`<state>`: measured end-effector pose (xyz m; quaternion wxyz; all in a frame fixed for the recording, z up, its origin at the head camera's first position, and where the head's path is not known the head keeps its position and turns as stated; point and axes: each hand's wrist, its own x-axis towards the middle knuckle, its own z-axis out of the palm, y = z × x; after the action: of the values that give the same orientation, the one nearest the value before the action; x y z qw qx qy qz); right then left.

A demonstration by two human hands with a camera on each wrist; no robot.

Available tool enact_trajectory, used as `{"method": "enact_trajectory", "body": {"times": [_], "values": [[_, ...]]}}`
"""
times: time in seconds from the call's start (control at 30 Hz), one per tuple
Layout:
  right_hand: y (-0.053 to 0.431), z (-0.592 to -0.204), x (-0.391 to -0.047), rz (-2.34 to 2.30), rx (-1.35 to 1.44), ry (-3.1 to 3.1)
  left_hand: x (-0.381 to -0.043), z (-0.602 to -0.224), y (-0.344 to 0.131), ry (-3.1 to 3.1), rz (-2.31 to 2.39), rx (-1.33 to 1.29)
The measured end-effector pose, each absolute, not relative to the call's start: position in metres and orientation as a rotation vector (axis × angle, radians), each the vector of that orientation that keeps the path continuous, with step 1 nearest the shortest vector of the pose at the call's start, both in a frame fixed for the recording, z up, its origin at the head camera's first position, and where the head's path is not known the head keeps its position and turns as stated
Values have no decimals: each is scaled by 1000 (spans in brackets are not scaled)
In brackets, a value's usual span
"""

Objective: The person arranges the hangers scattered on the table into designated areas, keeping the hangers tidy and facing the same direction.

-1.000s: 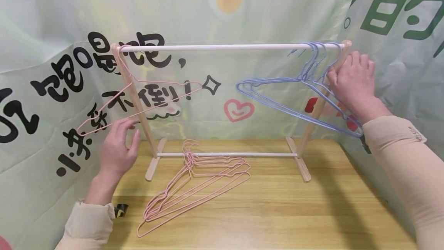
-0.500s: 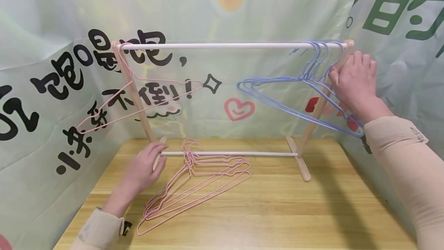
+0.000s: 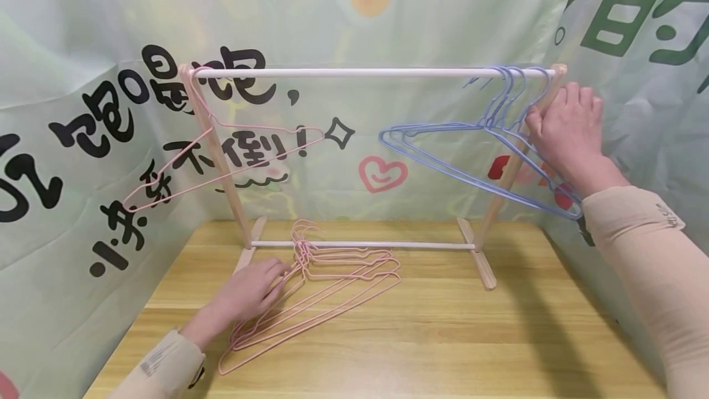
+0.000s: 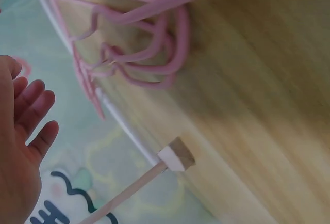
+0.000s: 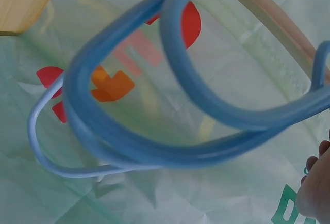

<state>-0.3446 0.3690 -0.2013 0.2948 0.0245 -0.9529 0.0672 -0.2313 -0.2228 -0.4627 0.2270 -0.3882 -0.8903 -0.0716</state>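
Note:
In the head view my left hand (image 3: 252, 291) is over the left part of a pile of pink wire hangers (image 3: 360, 279) on the table. Its fingers are loosely bent around nothing; whether they touch the wire cannot be told. The left wrist view shows that hand (image 4: 26, 131) with fingers and thumb apart, beside the pink hangers (image 4: 170, 43). My right hand (image 3: 570, 134) grips the upper right post of a small wooden clothes rack (image 3: 354, 72). Several blue hangers (image 3: 443, 125) hang close to it, looming large in the right wrist view.
One pink hanger (image 3: 255, 126) hangs at the rack's left end. The rack's foot (image 3: 484, 270) and lower bar (image 3: 432, 245) stand on the wooden table (image 3: 443, 337). A printed cloth backdrop (image 3: 310, 11) encloses the back and sides.
My left hand has come down from beside the hanging pink hanger, moving right and toward the pile on the table. The right hand stays at the post.

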Motion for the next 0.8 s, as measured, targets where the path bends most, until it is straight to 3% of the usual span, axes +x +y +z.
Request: {"method": "enact_trajectory", "body": {"times": [0.8], "values": [[371,-202,-346,168,67,-2524,-233,-489,-220,-2646,-174,-1167]]}}
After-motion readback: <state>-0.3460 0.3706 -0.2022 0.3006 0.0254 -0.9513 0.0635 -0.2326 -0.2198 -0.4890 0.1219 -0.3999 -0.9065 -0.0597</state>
